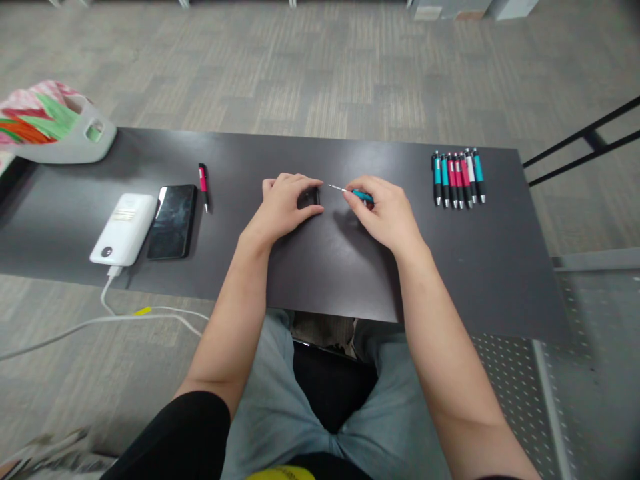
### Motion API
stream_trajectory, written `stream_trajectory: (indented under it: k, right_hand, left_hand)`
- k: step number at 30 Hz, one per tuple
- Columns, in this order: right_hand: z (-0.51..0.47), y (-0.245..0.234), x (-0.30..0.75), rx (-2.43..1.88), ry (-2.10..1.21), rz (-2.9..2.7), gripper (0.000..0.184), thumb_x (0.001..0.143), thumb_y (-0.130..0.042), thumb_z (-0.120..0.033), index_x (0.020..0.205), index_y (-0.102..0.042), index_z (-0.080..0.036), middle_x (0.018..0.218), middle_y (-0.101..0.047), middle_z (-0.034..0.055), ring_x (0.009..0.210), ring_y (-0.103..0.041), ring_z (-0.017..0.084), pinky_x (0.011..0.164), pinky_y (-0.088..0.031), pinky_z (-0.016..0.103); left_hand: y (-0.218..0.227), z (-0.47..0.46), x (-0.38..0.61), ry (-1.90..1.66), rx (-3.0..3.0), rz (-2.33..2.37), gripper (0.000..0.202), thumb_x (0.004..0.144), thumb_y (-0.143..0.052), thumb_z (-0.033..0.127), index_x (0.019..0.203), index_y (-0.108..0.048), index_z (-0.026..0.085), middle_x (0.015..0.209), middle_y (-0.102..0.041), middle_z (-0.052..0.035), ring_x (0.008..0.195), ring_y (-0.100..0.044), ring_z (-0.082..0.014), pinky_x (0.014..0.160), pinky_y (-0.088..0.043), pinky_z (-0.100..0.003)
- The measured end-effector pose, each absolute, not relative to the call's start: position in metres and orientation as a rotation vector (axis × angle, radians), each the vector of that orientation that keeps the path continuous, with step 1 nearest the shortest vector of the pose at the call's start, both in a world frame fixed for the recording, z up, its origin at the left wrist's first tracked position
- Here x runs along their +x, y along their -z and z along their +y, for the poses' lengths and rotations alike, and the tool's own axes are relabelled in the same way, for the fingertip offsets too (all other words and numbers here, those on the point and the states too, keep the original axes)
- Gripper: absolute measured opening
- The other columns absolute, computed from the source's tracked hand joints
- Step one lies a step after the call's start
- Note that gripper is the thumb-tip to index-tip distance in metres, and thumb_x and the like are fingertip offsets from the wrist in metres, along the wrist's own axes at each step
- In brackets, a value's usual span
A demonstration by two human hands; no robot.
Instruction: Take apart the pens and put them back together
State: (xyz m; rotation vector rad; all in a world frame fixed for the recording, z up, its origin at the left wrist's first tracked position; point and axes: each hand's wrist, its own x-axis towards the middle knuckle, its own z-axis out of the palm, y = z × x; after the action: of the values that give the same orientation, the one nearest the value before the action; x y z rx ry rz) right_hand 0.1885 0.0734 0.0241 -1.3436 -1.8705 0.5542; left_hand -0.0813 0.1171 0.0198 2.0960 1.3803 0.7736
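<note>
At the far left of the dark table, a white basket with bright coloured stuff inside. Next toward the right, nearer to the front edge, a white power bank, with a white cable plugged in and hanging below the table. Just beside, a black phone, lying flat. A little more to the right, a red pen, lying with silver end toward the front.

Near the middle, the left hand, low at the table, with thumb and fingers curved and their tips apart. In the space between, a small dark part; cannot tell whether pinched or only surrounded. Directly to the right, a thin silver rod, pointing toward the left hand but not touching. Joined behind in line, a teal piece, pinched between thumb and fingers of the right hand and partly covered by them.

Farther right, well apart from the right hand, near the far edge, seven pens in a row: from left, two teal, three red, one white, one teal. Beyond the table's right end, a black rail, slanting upward.
</note>
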Motion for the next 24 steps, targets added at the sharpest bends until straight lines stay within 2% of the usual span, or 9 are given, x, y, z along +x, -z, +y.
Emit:
stream_trajectory:
  k: [5,8,10,14,16,21,24]
  right_hand:
    - [0.073,-0.023,0.188,-1.352,-0.567,-1.875,0.032,0.12,-0.077,-0.062,0.111,-0.085,-0.033,0.112,-0.088,0.0097,0.105,-0.079,0.037,0.099,-0.065,0.05]
    - [0.073,-0.023,0.188,-1.355,-0.57,-1.88,0.032,0.121,-0.077,-0.062,0.111,-0.085,-0.032,0.113,-0.089,0.0098,0.106,-0.079,0.036,0.098,-0.065,0.05]
    - [0.073,-0.023,0.188,-1.353,-0.56,-1.893,0.031,0.121,-0.077,-0.06,0.112,-0.085,-0.032,0.115,-0.09,0.01,0.108,-0.079,0.037,0.098,-0.065,0.049]
    - [0.072,-0.026,0.189,-1.37,-0.548,-1.952,0.026,0.124,-0.073,-0.054,0.116,-0.086,-0.032,0.118,-0.091,0.0106,0.112,-0.081,0.037,0.1,-0.065,0.05]
    - [0.071,-0.029,0.189,-1.388,-0.543,-1.99,0.025,0.125,-0.071,-0.05,0.118,-0.086,-0.032,0.12,-0.091,0.0106,0.114,-0.082,0.037,0.101,-0.064,0.049]
    - [0.069,-0.035,0.187,-1.405,-0.534,-2.035,0.024,0.126,-0.068,-0.047,0.121,-0.086,-0.033,0.123,-0.091,0.0102,0.117,-0.083,0.037,0.103,-0.064,0.047]
    - [0.069,-0.036,0.187,-1.416,-0.537,-2.029,0.025,0.126,-0.067,-0.048,0.121,-0.086,-0.033,0.124,-0.092,0.0104,0.117,-0.083,0.037,0.104,-0.064,0.048]
  left_hand:
    - [-0.026,0.115,-0.079,-0.752,2.063,1.389,0.035,0.087,-0.112,0.051,0.112,-0.093,0.037,0.129,-0.094,-0.0102,0.14,-0.07,-0.0477,0.126,-0.045,-0.061]
    - [-0.03,0.113,-0.077,-0.736,2.041,1.414,0.031,0.089,-0.111,0.046,0.111,-0.092,0.036,0.126,-0.093,-0.0096,0.139,-0.072,-0.0466,0.126,-0.046,-0.06]
    - [-0.032,0.112,-0.076,-0.727,2.049,1.431,0.03,0.092,-0.108,0.045,0.116,-0.092,0.035,0.129,-0.092,-0.0103,0.139,-0.074,-0.0466,0.125,-0.047,-0.06]
    - [-0.038,0.109,-0.077,-0.664,2.164,1.419,0.041,0.1,-0.1,0.046,0.138,-0.09,0.035,0.148,-0.089,-0.0114,0.147,-0.074,-0.0465,0.128,-0.049,-0.06]
    - [-0.041,0.109,-0.076,-0.663,2.213,1.372,0.041,0.104,-0.096,0.046,0.143,-0.089,0.034,0.152,-0.088,-0.0104,0.147,-0.075,-0.0447,0.13,-0.05,-0.059]
    - [-0.041,0.111,-0.072,-0.802,2.209,1.271,0.013,0.112,-0.087,0.041,0.12,-0.09,0.032,0.13,-0.093,-0.0069,0.13,-0.081,-0.0373,0.125,-0.057,-0.055]
    - [-0.038,0.113,-0.071,-0.882,2.197,1.236,0.009,0.112,-0.085,0.038,0.109,-0.089,0.031,0.119,-0.093,-0.0058,0.119,-0.084,-0.034,0.121,-0.061,-0.053]
